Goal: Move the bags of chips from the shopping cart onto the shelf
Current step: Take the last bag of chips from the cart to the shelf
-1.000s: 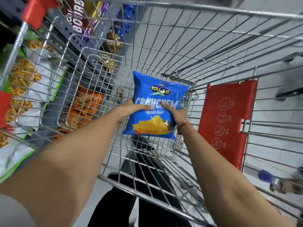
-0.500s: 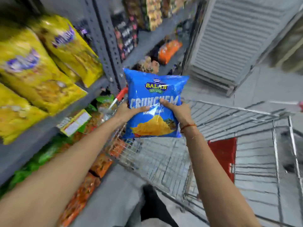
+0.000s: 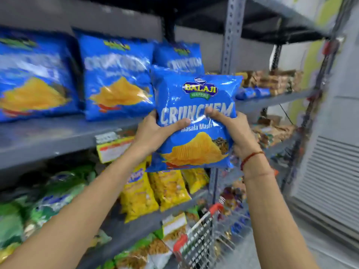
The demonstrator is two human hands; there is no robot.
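I hold a blue bag of chips (image 3: 196, 98) upright in front of the grey shelf (image 3: 58, 140). My left hand (image 3: 155, 131) grips its left side and my right hand (image 3: 231, 129) grips its right side, thumbs across the front. Three matching blue bags stand on that shelf: one at the far left (image 3: 33, 74), one in the middle (image 3: 116, 74), one (image 3: 178, 55) partly hidden behind the held bag. The held bag is at the shelf's right end, slightly below shelf level. A corner of the shopping cart (image 3: 202, 243) shows low down.
Yellow snack bags (image 3: 153, 193) and green bags (image 3: 48, 195) fill the shelf below. A perforated grey upright post (image 3: 230, 35) stands just right of the blue bags. More packets (image 3: 272, 82) lie on the neighbouring shelves. A grey shutter (image 3: 330, 171) is at the right.
Both hands lifted the blue bag out of the cart and up toward the shelf of matching blue bags. The view swung from the cart up and left to the shelves.
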